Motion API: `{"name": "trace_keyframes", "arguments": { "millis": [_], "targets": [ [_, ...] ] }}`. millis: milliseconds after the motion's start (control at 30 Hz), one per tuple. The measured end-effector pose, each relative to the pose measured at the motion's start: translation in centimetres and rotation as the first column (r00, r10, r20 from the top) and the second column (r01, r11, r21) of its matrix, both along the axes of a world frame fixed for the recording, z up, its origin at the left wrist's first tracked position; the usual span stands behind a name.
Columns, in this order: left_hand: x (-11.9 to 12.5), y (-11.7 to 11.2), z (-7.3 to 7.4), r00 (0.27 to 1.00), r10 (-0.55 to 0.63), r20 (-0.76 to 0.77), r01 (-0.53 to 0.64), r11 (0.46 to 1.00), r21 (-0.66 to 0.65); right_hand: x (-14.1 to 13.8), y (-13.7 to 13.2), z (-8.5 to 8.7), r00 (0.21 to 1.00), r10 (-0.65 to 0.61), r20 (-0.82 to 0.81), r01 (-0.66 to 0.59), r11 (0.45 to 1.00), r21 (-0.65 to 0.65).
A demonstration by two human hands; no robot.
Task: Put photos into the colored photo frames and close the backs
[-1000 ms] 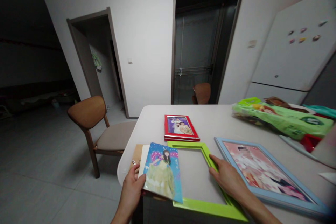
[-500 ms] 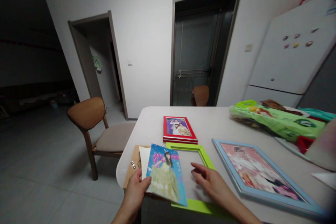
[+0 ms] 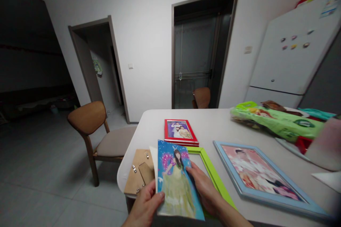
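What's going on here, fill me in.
A person holds a photo print, left hand at its left edge, right hand at its right, a white sheet behind it. A green frame lies partly hidden beyond it on the table. A backing board lies to the left, a red-framed picture farther back and a blue-framed picture to the right.

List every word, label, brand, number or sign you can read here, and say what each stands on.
No text can be read.
Green package: dark oval mark, too blurred to read.
Refrigerator: blue-and-white label near the top, too small to read.
Photo print in the hands: no lettering to be made out.
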State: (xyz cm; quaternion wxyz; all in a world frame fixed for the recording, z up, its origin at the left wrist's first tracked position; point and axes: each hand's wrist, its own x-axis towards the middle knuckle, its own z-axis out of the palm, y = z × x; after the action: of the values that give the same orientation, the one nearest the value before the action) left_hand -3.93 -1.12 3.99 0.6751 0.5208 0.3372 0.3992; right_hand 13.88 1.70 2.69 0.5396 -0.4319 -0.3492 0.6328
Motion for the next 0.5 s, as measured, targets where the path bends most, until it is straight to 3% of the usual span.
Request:
{"name": "trace_keyframes", "arguments": {
  "millis": [200, 400, 500],
  "targets": [
    [0.5, 0.4, -0.6, 1.000, 0.002, -0.013, -0.002, 1.000, -0.015, 0.4, -0.3, 0.6, 1.000, 0.000, -0.029, 0.002, 0.997, 0.082],
    [2.4, 0.5, -1.1, 0.966, 0.072, 0.248, -0.045, 0.992, -0.114, 1.2, -0.8, 2.8, 0.999, -0.028, -0.019, 0.031, 0.992, 0.126],
    [3.3, 0.1, -0.9, 0.944, 0.086, 0.319, -0.026, 0.982, -0.187, 2.0, -1.0, 2.9, 0.997, -0.080, 0.020, 0.078, 0.991, 0.107]
  ]
}}
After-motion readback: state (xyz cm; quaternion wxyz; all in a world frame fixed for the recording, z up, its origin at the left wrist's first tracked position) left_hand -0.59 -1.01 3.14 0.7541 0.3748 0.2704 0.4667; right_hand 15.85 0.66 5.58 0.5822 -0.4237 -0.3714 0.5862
